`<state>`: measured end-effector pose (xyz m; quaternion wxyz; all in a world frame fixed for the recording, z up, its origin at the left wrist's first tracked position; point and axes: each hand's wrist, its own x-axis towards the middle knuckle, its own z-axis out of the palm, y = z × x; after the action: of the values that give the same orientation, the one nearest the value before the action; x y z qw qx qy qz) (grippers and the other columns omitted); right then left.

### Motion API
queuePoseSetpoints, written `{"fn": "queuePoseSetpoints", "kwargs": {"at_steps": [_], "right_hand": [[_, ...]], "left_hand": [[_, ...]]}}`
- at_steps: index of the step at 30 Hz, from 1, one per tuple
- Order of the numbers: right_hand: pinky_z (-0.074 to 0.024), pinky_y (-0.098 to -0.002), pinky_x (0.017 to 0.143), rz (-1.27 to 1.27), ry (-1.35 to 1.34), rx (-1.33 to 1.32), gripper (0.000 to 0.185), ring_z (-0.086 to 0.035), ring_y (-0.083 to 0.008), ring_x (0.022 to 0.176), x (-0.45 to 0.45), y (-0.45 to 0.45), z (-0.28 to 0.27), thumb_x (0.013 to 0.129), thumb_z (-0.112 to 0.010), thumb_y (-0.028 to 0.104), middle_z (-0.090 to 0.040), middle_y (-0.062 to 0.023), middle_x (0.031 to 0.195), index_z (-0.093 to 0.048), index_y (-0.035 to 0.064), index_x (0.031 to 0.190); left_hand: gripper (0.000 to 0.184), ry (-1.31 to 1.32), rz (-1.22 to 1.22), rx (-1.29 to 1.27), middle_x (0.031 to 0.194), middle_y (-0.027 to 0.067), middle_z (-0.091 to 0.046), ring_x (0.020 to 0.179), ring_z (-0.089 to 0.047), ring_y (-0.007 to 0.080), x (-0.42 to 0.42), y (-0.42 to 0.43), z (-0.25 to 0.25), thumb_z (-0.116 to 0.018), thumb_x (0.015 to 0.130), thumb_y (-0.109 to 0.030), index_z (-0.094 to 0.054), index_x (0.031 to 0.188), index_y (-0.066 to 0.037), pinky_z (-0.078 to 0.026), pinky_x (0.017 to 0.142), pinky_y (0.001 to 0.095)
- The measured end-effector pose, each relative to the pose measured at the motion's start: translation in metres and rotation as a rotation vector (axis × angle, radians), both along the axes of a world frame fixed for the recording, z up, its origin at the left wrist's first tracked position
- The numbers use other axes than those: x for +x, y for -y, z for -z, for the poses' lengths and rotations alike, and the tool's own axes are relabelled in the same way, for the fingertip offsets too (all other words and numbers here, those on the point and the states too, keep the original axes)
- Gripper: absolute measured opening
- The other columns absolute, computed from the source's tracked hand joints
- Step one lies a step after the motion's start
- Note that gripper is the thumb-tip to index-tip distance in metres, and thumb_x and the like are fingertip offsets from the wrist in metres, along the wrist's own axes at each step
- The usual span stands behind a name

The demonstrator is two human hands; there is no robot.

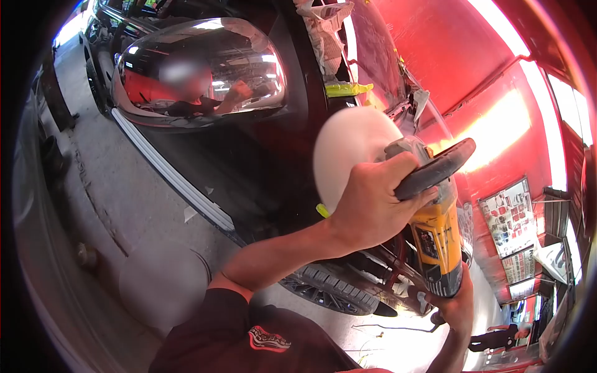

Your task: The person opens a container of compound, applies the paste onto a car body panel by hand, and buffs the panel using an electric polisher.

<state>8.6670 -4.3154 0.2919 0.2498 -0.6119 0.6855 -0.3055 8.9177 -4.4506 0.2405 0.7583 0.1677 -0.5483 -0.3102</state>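
My left hand (373, 199) is wrapped round the black loop handle (435, 169) of a yellow and black power polisher (438, 239). Lower down, my right hand (459, 304) grips the polisher's rear end, its fingers partly hidden. A large round white pad (348, 152) is fitted on the tool's head. It faces the glossy dark car panel (261, 168); whether it touches the panel I cannot tell. Yellow-green tape (348, 89) and masking paper (326, 31) stick to the car beside the pad.
A chrome-backed side mirror (202, 71) juts out at upper left, reflecting a person. Below are a side step (174, 171) and a tyre (333, 291). A red surface (448, 37) and a poster board (510, 217) are at right. Another person (497, 337) is far off at lower right.
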Motion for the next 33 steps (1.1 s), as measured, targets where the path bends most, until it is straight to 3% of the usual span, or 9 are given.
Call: {"fn": "queuePoseSetpoints", "kwargs": {"at_steps": [3,14,23,27,29,33], "right_hand": [[-0.0519,-0.0326,0.093,-0.018,-0.044,0.015,0.082,-0.067,-0.0184,0.103,-0.007,0.009,-0.008,0.059,-0.081,-0.006,-0.069,-0.0111,0.114,-0.048,-0.0015,0.134],[-0.0504,-0.0335,0.094,0.013,0.02,0.043,0.08,-0.065,-0.0187,0.102,-0.024,0.02,-0.019,0.053,-0.079,-0.008,-0.069,-0.0091,0.111,-0.054,-0.0011,0.128],[-0.0497,-0.0314,0.093,-0.056,0.005,0.041,0.083,-0.063,-0.0157,0.103,-0.019,0.051,-0.025,0.05,-0.077,-0.009,-0.068,-0.0061,0.115,-0.055,0.0005,0.129],[-0.0497,-0.0319,0.093,-0.023,0.059,0.052,0.084,-0.064,-0.0158,0.101,-0.016,0.037,-0.024,0.049,-0.076,-0.01,-0.068,-0.0057,0.115,-0.055,0.001,0.13],[-0.0496,-0.0324,0.094,-0.006,-0.04,0.089,0.082,-0.064,-0.0167,0.103,-0.015,0.022,-0.026,0.053,-0.077,-0.009,-0.068,-0.0074,0.115,-0.053,0.0,0.131],[-0.0508,-0.0331,0.092,0.061,-0.108,0.088,0.081,-0.065,-0.0182,0.102,-0.023,-0.013,-0.013,0.056,-0.078,-0.006,-0.068,-0.0095,0.113,-0.051,-0.0001,0.132]], "left_hand": [[0.022,0.088,-0.137,-0.042,0.076,0.0126,-0.065,0.065,-0.061,0.0137,-0.001,0.015,-0.012,-0.081,0.085,-0.008,-0.067,0.102,0.0,-0.05,0.063,0.0305],[0.025,0.161,-0.111,0.048,0.071,0.0152,-0.059,0.061,-0.06,0.0274,-0.013,0.025,-0.03,-0.081,0.084,-0.012,-0.059,0.087,-0.001,-0.048,0.06,0.0376],[0.027,0.167,-0.17,0.059,0.07,0.0174,-0.06,0.061,-0.059,0.031,0.004,0.044,-0.049,-0.082,0.083,-0.015,-0.059,0.085,0.001,-0.047,0.061,0.0386],[0.027,0.205,-0.217,0.034,0.071,0.0177,-0.06,0.063,-0.06,0.0325,-0.001,0.032,-0.04,-0.081,0.083,-0.014,-0.059,0.085,0.0,-0.047,0.06,0.0387],[0.026,0.198,-0.194,0.003,0.073,0.0169,-0.06,0.065,-0.061,0.0327,-0.007,0.018,-0.028,-0.081,0.083,-0.012,-0.058,0.086,0.0,-0.048,0.061,0.0381],[0.025,0.102,-0.032,-0.036,0.077,0.0161,-0.063,0.069,-0.064,0.0338,-0.023,0.0,-0.005,-0.082,0.082,-0.008,-0.058,0.089,-0.001,-0.05,0.062,0.0373]]}}
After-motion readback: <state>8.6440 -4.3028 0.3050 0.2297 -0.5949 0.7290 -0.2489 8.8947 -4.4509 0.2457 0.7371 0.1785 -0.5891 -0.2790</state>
